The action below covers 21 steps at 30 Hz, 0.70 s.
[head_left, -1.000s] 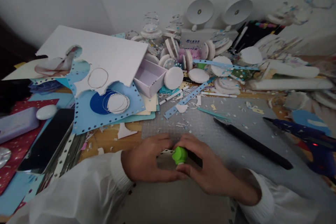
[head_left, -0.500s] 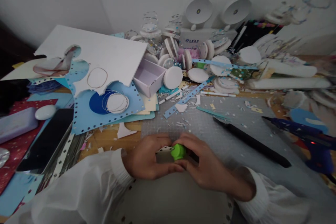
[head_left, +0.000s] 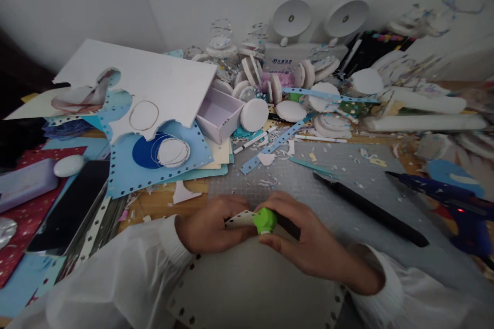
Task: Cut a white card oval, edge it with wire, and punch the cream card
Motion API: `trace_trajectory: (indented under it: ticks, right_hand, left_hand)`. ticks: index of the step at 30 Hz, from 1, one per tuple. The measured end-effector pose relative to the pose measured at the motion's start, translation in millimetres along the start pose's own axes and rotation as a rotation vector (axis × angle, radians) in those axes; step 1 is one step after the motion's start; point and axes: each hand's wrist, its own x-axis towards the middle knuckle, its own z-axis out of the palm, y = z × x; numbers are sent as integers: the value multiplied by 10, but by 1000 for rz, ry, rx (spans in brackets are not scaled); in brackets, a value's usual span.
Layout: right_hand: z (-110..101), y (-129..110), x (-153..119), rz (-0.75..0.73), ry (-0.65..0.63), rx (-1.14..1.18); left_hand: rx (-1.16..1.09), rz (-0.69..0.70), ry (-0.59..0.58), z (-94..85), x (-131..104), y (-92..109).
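Nearest to you, the pale sheet spreads low in front of your body, with small flower-shaped holes along its edges. Your left hand is clamped on its far edge, thumb nearer you and fingers beyond. Your right hand is closed around what looks like a green punch, which sits at that edge, between your two hands and just beside your left fingers.

For a clean hole, seat the edge squarely in the slot, match the depth to the holes in the row, and squeeze evenly from both sides. Support the sheet close to the punch so it doesn't buckle, but let no fingertip slip into the slot. Judge the spacing from the neighbouring hole before you press.

A little farther out, the black knife lies on the grey mat, pointing away from you, so reach around its tip. To its right, the glue gun shows a red light; treat it as hot. The phone lies to your left. Beyond, paper scraps, a lilac box and white discs crowd the counter.
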Motion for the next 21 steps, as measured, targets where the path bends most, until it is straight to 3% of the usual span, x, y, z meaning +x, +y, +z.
trace_trajectory:
  ticks: [9, 16, 21]
  right_hand:
    - [25, 12, 11, -13, 3, -10]
    - [31, 31, -7, 72, 22, -19]
    - [17, 63, -16, 122, 142, -18]
  left_hand:
    - [12, -11, -4, 6, -5, -11]
    - [-26, 10, 16, 25, -17, -33]
    - [-34, 21, 33, 15, -5, -25]
